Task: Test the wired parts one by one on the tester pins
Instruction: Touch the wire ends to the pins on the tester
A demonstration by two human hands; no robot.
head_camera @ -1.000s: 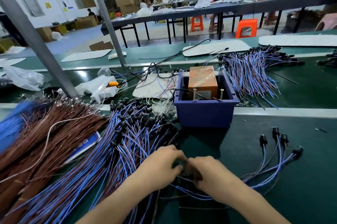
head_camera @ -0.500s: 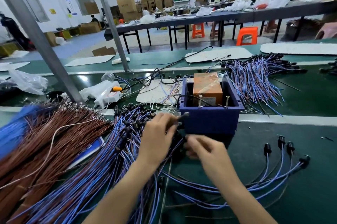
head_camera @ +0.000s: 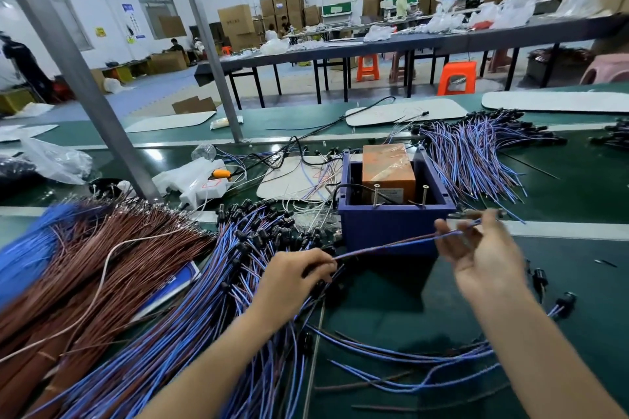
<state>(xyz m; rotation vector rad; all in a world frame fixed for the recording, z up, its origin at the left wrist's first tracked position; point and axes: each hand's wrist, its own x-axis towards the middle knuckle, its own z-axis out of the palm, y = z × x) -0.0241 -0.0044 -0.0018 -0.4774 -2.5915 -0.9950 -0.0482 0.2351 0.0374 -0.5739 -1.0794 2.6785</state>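
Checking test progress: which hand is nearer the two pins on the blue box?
Right. The right hand holds a wire just in front and right of the pins; the left hand grips that wire farther off, front left of the blue box.

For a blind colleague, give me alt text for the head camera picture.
A left hand and a right hand stretch one blue wire in front of a blue box with two upright pins, beside a big pile of wires.

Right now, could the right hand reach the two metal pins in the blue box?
Probably yes: the right hand holds the wire close by the blue box, and the pins stand uncovered at its open top.
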